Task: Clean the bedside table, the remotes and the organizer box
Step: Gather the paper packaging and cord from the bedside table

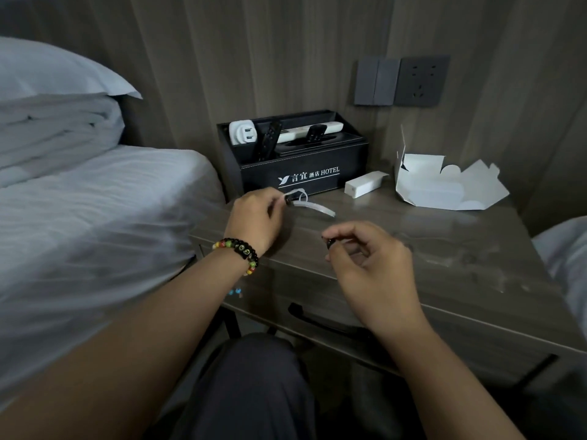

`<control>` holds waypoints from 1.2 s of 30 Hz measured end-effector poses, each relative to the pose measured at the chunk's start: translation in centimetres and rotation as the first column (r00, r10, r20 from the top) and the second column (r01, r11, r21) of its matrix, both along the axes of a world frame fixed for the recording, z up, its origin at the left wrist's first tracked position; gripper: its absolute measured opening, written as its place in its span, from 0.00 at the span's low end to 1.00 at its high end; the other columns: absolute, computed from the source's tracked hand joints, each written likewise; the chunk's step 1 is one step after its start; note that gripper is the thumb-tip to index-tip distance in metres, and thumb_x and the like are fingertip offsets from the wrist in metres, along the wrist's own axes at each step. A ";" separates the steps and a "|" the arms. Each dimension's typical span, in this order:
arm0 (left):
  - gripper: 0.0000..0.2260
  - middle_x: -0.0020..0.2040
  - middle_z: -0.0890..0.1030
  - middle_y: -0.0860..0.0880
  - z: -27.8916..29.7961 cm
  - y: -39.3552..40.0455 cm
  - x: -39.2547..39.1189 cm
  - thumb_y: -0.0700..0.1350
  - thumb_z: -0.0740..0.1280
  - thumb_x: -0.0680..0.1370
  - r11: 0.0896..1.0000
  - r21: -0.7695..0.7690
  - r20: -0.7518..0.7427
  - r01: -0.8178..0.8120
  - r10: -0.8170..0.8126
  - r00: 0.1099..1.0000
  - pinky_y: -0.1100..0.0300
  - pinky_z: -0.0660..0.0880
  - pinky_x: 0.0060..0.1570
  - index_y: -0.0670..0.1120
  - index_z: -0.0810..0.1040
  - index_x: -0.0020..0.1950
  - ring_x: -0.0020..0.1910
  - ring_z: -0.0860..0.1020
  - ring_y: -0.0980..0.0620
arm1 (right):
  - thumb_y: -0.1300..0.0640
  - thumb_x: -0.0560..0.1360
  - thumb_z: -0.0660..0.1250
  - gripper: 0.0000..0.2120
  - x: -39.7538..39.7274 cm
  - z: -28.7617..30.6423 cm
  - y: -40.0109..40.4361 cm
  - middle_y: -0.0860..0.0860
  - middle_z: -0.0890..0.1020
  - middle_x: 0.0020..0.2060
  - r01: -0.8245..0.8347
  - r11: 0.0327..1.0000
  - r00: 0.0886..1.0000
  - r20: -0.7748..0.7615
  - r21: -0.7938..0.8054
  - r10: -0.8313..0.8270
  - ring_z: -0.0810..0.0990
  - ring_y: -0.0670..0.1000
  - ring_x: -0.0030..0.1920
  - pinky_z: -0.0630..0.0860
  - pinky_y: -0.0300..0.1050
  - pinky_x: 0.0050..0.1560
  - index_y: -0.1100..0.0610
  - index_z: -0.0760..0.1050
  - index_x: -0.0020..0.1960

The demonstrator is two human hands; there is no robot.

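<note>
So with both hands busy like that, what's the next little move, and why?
Probably put the small things down. The left hand pinches a clear wrapper with a dark piece, the right hand pinches a small dark object, so neither can wipe. The table looks smudged, and the remotes sit in the box.

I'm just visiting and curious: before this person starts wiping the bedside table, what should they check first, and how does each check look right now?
1. Left hand free for a cloth: not ok, it pinches a clear wrapper.
2. Right hand free: not ok, its grip holds a small dark item.
3. Tabletop cleared: not ok, small white box and opened white carton lie on it.
4. Remotes out of organizer box: not ok, still inside.
5. Cleaning cloth at hand: cannot tell, none in view.
</note>
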State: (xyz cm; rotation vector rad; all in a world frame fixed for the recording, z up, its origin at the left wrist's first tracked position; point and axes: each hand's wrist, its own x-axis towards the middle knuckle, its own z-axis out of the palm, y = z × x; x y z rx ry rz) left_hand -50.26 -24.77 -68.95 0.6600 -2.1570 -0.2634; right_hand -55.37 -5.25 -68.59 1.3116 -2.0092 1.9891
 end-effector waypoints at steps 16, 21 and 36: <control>0.08 0.35 0.81 0.55 1.0 7.0 6.0 0.45 0.66 0.78 0.949 0.215 -0.505 0.233 -0.096 0.858 0.62 0.76 0.38 0.59 0.79 0.47 0.35 0.79 0.57 | 0.45 0.72 0.71 0.38 1.2 0.2 -2.0 0.47 0.68 0.66 -0.040 0.984 0.982 0.174 -0.174 0.071 0.75 0.44 0.61 0.75 0.37 0.57 0.42 0.55 0.76; 0.12 0.36 0.81 0.51 0.8 7.5 7.8 0.42 0.66 0.79 0.904 0.321 -0.513 0.284 -0.087 0.854 0.64 0.74 0.38 0.59 0.80 0.45 0.35 0.77 0.59 | 0.40 0.72 0.69 0.20 1.8 0.7 -2.7 0.56 0.77 0.54 -0.157 0.949 0.986 0.015 -0.275 0.167 0.78 0.53 0.56 0.75 0.54 0.58 0.51 0.74 0.59; 0.12 0.49 0.85 0.44 4.2 7.7 10.6 0.39 0.60 0.78 0.649 0.367 -0.909 0.666 0.099 0.405 0.58 0.75 0.56 0.46 0.68 0.34 0.55 0.82 0.51 | 0.37 0.67 0.71 0.23 4.0 1.6 -1.7 0.45 0.64 0.26 -0.214 0.884 0.829 0.402 -0.416 0.389 0.60 0.47 0.29 0.62 0.44 0.33 0.53 0.66 0.30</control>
